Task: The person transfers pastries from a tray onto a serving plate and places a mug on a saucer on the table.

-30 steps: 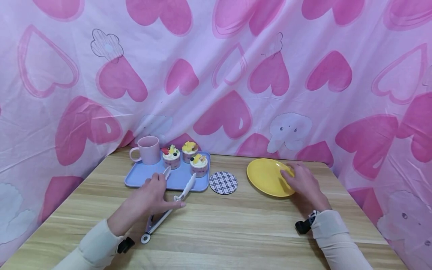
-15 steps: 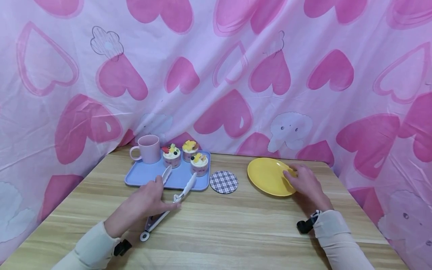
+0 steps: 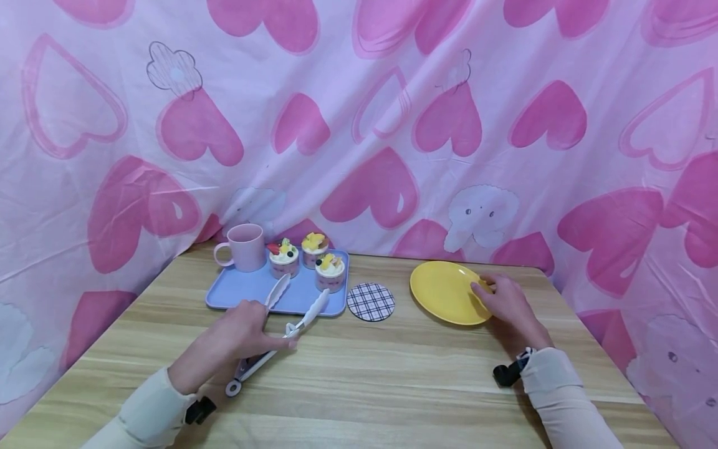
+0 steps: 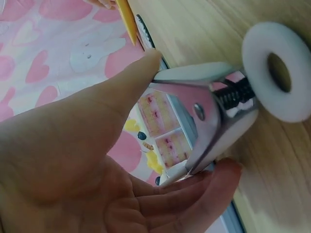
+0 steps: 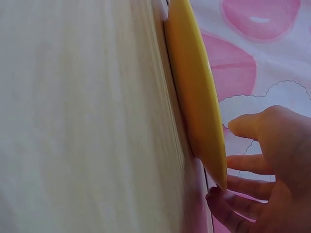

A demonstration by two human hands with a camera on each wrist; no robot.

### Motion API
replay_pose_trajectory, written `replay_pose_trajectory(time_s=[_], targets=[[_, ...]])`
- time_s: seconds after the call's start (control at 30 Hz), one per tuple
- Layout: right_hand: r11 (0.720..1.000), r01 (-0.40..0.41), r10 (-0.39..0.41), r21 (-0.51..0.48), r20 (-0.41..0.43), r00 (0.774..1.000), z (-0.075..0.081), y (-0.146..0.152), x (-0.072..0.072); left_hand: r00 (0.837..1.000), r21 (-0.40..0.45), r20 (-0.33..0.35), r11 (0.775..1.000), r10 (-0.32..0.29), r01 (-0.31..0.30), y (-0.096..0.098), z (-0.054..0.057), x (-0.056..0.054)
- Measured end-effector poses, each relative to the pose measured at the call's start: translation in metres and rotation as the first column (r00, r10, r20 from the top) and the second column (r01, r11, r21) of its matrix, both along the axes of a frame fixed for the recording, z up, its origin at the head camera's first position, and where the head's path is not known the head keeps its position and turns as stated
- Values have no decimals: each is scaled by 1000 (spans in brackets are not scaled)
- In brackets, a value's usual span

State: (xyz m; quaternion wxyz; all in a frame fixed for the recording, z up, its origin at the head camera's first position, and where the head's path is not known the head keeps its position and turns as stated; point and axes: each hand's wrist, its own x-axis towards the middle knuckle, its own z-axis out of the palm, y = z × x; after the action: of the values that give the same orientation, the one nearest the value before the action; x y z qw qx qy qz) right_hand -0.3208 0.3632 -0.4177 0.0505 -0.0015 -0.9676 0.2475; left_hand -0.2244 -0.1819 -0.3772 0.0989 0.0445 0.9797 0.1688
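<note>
My left hand (image 3: 241, 333) holds a pair of tongs (image 4: 199, 109), thumb on one arm and fingers round the other. In the head view the tongs' white tips are spread and point towards the blue tray (image 3: 238, 293). Three cups of fruit-topped dessert stand there: a strawberry one (image 3: 285, 262), one at the back (image 3: 314, 252) and one at the front right (image 3: 330, 274). My right hand (image 3: 507, 305) is at the right rim of a yellow plate (image 3: 445, 293). Its fingertips (image 5: 233, 165) are right at the rim, with the thumb raised off the plate.
A pink mug (image 3: 245, 249) stands on the tray's back left. Between tray and plate lies a round checked coaster (image 3: 371, 302). The wooden table (image 3: 364, 386) runs back to a pink heart-patterned cloth (image 3: 370, 187).
My left hand and the tongs have drawn slightly back and left. The tongs' left tip now shows more fully, in front of the strawberry cup. The right hand and plate are almost unmoved.
</note>
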Motion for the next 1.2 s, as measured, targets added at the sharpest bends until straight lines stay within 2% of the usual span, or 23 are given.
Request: replay_pose_trajectory(time_s=[0.1,0.27,0.43,0.6,0.83,1.2], targets=[[1000,4,-3,-16,19,1000,-1,1,-1,1000,3,23,1000,12,-12,-1,1,0],[999,-2,4,-47,34,999,-5,3,-1,1000,-7,18,1000,15,-15,-3,1,-2],[999,-15,16,-49,13,1000,-9,4,-2,1000,14,-8,1000,23,-23,-5,-1,-4],[997,-2,3,-76,17,1000,-6,3,-1,999,63,-40,998,19,-17,-5,-2,-6],[989,13,-7,-144,37,999,-2,7,4,994,92,-107,995,-15,25,-9,-2,-12],[983,38,-34,-179,24,999,-8,11,1,994,111,-114,994,4,9,-13,-10,-23]])
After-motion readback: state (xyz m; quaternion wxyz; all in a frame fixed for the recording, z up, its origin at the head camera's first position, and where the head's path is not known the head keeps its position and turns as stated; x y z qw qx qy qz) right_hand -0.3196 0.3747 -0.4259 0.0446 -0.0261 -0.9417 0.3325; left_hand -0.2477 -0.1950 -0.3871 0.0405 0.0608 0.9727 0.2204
